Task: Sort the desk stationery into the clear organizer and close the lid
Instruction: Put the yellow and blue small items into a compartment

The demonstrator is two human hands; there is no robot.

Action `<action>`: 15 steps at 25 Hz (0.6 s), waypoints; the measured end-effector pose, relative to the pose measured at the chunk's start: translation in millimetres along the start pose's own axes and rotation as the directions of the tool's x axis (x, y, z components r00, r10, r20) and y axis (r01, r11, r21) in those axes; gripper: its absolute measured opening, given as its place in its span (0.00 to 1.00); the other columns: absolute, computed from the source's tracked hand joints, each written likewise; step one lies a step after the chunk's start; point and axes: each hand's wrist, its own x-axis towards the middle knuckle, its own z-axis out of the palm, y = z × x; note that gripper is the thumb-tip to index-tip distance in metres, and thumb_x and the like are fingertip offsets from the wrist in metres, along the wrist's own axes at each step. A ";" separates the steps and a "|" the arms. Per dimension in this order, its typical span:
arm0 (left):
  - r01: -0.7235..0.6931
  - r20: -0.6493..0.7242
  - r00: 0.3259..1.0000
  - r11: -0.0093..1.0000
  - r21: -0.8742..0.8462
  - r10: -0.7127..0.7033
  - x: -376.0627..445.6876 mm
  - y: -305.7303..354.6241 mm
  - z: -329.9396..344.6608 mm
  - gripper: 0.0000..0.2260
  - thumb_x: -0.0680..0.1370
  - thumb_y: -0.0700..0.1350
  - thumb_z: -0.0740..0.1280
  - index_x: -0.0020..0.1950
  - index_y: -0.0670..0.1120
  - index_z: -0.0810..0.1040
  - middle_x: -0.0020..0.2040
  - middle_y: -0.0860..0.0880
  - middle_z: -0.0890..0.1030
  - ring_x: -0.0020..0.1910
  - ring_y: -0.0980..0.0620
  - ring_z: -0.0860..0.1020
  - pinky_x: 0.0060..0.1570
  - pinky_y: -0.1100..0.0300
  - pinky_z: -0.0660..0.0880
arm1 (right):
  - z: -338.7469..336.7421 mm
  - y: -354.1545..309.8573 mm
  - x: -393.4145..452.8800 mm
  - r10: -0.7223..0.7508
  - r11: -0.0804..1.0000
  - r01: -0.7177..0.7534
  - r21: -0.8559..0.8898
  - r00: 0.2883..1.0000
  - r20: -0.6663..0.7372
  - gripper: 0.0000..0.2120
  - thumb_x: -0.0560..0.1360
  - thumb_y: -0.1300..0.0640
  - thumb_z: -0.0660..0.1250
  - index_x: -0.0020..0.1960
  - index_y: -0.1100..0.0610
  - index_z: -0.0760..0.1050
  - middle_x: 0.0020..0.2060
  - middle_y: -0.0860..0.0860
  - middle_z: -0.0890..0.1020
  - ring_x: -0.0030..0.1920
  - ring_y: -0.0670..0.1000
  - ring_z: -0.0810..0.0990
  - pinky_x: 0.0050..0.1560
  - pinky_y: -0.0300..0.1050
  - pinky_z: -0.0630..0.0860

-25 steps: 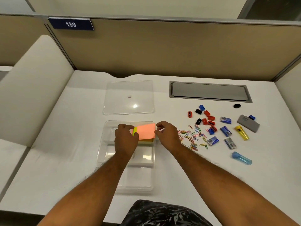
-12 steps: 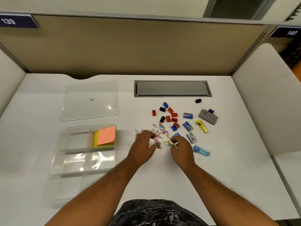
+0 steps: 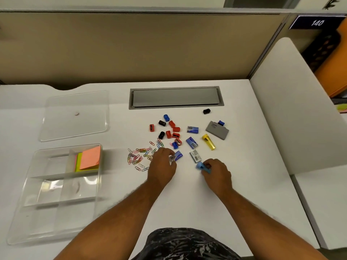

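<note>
The clear organizer [image 3: 24, 218] lies at the left of the desk with a stack of sticky notes [image 3: 89, 158] in its far right compartment. Its clear lid [image 3: 75, 117] lies flat behind it. A scatter of coloured paper clips [image 3: 139, 155] lies mid-desk, with red, blue and black sharpeners [image 3: 171, 131] and blue staple boxes [image 3: 191, 142] beyond. My left hand [image 3: 163, 165] pinches a small blue staple box [image 3: 178, 155] at the clips' right edge. My right hand [image 3: 216, 172] grips a light blue tube-shaped container [image 3: 202, 167].
A grey stapler-like case [image 3: 217, 130], a yellow container [image 3: 208, 142] and a lone black sharpener [image 3: 206, 111] lie to the right. A grey cable hatch [image 3: 175, 97] sits at the back. Partition walls border the desk behind and on the right.
Both hands left the sticky notes in the organizer and moved right to the loose items. The left now holds a staple box, the right the light blue container.
</note>
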 end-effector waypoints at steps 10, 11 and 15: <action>0.003 0.133 0.991 0.988 -0.157 0.018 26.1 42.4 29.3 0.12 0.78 0.43 0.71 0.61 0.50 0.78 0.59 0.53 0.77 0.55 0.56 0.76 0.54 0.66 0.70 | -26.3 -12.7 79.8 -0.067 0.996 0.073 0.043 0.990 -0.122 0.15 0.77 0.56 0.74 0.63 0.53 0.78 0.61 0.53 0.78 0.62 0.56 0.77 0.61 0.51 0.79; 0.021 0.131 0.991 0.984 -0.175 0.002 29.0 45.3 31.1 0.12 0.78 0.43 0.71 0.61 0.49 0.78 0.59 0.53 0.77 0.56 0.56 0.76 0.55 0.65 0.71 | -25.5 -12.0 85.3 -0.096 0.995 0.097 0.001 0.991 -0.088 0.15 0.77 0.57 0.73 0.63 0.53 0.78 0.60 0.54 0.79 0.61 0.56 0.78 0.59 0.49 0.78; 0.101 0.141 0.988 0.969 -0.225 -0.070 39.5 50.8 28.6 0.14 0.79 0.41 0.70 0.65 0.49 0.76 0.62 0.53 0.78 0.57 0.55 0.78 0.56 0.64 0.74 | -23.5 -6.3 94.0 -0.165 0.986 0.164 -0.019 0.985 -0.057 0.12 0.74 0.61 0.73 0.56 0.52 0.80 0.50 0.53 0.81 0.51 0.55 0.80 0.50 0.47 0.78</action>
